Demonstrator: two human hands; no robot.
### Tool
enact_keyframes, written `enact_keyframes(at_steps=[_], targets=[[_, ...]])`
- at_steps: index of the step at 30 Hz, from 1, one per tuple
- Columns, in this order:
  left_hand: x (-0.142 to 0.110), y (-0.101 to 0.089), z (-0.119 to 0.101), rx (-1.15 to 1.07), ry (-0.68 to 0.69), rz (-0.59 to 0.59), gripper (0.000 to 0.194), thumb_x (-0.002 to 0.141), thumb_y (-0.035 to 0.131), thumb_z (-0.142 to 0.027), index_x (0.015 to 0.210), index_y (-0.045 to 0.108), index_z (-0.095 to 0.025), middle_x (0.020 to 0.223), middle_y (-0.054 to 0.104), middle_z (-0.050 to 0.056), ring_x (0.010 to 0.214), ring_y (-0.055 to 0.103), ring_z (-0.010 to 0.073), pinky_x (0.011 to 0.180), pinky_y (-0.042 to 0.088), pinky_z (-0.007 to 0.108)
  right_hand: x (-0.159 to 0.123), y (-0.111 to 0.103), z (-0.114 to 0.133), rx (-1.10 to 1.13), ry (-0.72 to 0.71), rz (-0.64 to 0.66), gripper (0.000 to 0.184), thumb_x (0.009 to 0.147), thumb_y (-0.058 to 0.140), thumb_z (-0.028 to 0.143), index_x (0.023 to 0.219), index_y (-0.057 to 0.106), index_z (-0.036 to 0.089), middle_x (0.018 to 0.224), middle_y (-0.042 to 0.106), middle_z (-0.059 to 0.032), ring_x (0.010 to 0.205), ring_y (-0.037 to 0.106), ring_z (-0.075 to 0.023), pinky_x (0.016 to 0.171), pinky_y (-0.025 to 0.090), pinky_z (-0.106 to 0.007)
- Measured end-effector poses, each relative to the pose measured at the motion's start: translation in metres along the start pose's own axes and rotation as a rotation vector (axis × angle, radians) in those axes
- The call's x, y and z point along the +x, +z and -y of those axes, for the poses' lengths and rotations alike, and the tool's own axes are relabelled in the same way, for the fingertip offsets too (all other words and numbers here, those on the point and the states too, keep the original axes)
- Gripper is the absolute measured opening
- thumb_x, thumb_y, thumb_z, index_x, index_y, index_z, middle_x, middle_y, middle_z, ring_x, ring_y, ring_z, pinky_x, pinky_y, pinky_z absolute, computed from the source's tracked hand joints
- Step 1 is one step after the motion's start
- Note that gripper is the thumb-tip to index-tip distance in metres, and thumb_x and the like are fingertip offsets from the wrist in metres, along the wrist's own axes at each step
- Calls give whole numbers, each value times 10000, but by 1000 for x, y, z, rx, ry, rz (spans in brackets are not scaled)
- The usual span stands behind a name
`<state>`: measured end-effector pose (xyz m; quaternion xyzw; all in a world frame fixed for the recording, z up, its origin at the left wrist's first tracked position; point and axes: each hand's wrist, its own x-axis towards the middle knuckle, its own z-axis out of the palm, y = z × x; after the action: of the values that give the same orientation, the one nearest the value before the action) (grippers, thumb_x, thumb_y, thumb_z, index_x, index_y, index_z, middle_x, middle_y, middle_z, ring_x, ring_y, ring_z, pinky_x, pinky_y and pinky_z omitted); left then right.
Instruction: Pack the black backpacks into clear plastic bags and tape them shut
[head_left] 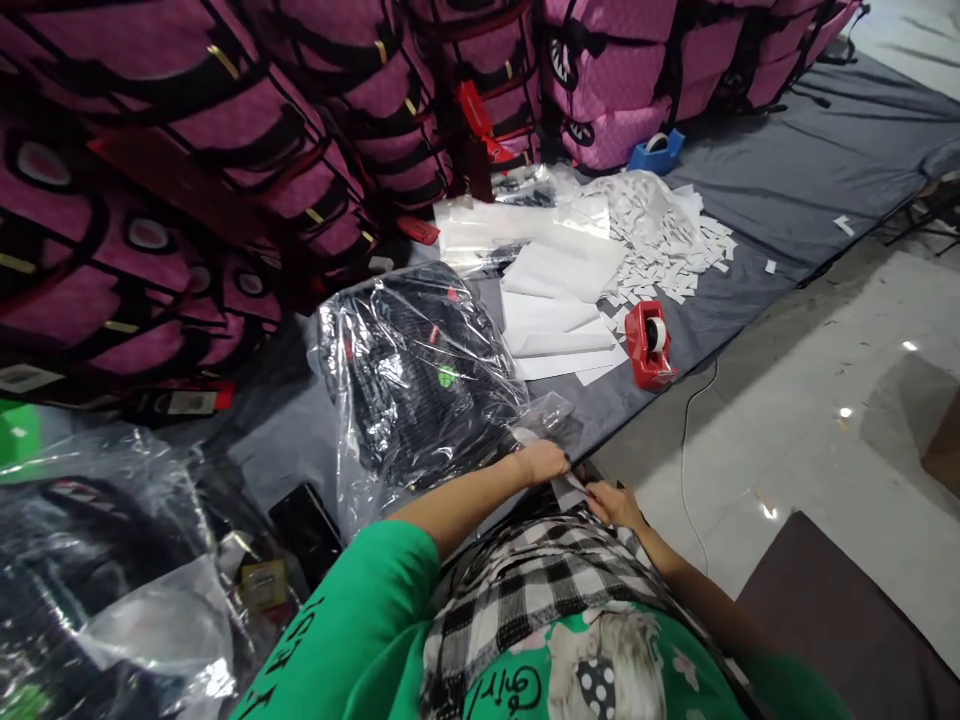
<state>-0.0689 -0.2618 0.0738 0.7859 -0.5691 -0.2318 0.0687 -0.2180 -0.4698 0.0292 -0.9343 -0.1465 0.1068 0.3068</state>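
White paper is pinched by left hand and right hand, both nearly closed.

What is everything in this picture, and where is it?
Bags: many, pink and black, stacked at back
Tags: several, red, among bags
Wrapped bundles: two or more, dark in clear plastic, centre and lower left
Sheets: several, white, mid-table
Slips: many, white, heaped beside sheets
Tape dispensers: two, red at front edge, blue behind
Cloth: one, grey, over table
Cable: one, white, on floor
Strip: one, whitish, between hands
Apron: one, black-and-white check, on person
Hands: two, bare, left and right, lower middle
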Motion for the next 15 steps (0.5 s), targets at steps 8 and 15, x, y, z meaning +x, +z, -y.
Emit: enact_keyframes(at_steps=[8, 15], targets=[[-72, 18, -12, -162, -4, -516, 429, 1013, 409, -157, 1394, 579, -258, 1339, 671, 53, 1225, 638, 155, 1078, 515, 299, 88, -67, 29, -22, -168, -307, 660, 844, 734, 332, 1458, 529, 206, 1456, 528, -164, 1358, 475, -343, 1125, 400, -511], [-77, 16, -1, -434, -606, -975, 456, 995, 362, -157, 1399, 573, -160, 1183, 739, 108, 1083, 716, 200, 947, 586, 337, 229, -61, 66, 296, -61, -267, 352, 997, 427, 301, 1009, 747, 156, 820, 721, -48, 718, 659, -181, 677, 508, -252]])
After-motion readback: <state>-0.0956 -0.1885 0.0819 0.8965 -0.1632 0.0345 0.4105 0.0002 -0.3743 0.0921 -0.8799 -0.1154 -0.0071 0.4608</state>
